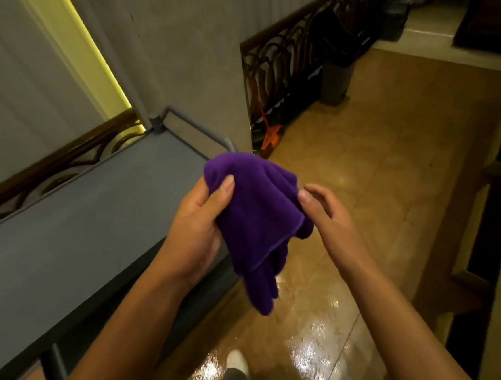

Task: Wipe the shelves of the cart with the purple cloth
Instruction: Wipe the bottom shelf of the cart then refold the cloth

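The purple cloth [257,216] hangs bunched in the air just right of the cart's near right corner, its loose ends dangling toward the floor. My left hand [198,227] grips it from the left, thumb pressed on top of the fabric. On the cloth's right edge, my right hand [325,208] pinches it with thumb and fingertips while the other fingers stay spread. The grey cart [75,227] fills the left side; its flat top shelf is bare, with a tubular handle [199,128] at the far end. Lower shelves are hidden beneath the top one.
A grey wall pillar [191,59] stands behind the cart. A dark ornate railing [293,63] runs back right, with a grey bin [336,81] and an orange object [272,134] at its foot. Glossy wet-looking tan floor tiles [362,181] spread right. My white shoes [237,363] show below.
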Motion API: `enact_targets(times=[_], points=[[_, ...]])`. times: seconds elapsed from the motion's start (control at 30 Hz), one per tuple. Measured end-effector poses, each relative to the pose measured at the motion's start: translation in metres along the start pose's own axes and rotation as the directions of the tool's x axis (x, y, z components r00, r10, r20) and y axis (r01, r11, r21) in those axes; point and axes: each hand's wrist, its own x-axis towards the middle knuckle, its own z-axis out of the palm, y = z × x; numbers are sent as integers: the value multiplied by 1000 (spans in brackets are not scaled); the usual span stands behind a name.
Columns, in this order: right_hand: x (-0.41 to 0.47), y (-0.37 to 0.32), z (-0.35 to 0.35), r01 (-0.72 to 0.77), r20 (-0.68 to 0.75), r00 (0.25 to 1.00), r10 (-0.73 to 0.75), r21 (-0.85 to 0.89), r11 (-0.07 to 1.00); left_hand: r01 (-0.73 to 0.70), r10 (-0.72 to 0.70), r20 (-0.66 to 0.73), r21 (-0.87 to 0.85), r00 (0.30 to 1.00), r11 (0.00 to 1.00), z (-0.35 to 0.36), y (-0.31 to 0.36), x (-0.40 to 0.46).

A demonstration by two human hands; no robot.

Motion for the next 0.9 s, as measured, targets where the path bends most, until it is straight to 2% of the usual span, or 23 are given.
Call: enact_targets(times=[0.1, 0.17, 0.23, 0.3, 0.33, 0.43, 0.63, 0.73, 0.8, 0.9], points=[[4, 5, -3, 62, -139, 987, -79, -124, 990, 25, -24, -20, 42, 1000, 999, 7, -1, 25], [17, 0, -4, 151, -140, 975, -174, -159, 976, 49, -53, 37, 107, 998, 993, 10, -4, 47], [40, -9, -5, 187, 25, 982, -185, -99, 977, 62, -76, 128, 108, 989, 992, 11, -5, 69], [67, -13, -3, 108, 197, 975, -103, -16, 994, 64, -80, 185, 94, 979, 994, 10, -8, 94], [79, -15, -3, 60, 228, 972, -60, 8, 998, 52, -71, 183, 107, 981, 993, 11, -8, 107], [113, -20, -5, -18, 162, 987, 5, 83, 996, 11, -32, 167, 127, 985, 992, 2, -8, 148], [168, -41, -5, 33, 84, 995, -56, 254, 967, 19, -25, 94, 64, 995, 998, -21, -20, 213], [195, -55, -8, 87, 85, 990, -110, 230, 969, -13, 14, -1, 126, 1000, 992, -30, -27, 241], [215, -61, -9, 98, 83, 988, -129, 303, 948, 46, -44, -47, 44, 998, 998, -34, -35, 259], [251, -64, -11, 84, 39, 993, -110, 415, 906, 206, -229, -128, -171, 965, 963, -41, -49, 287]])
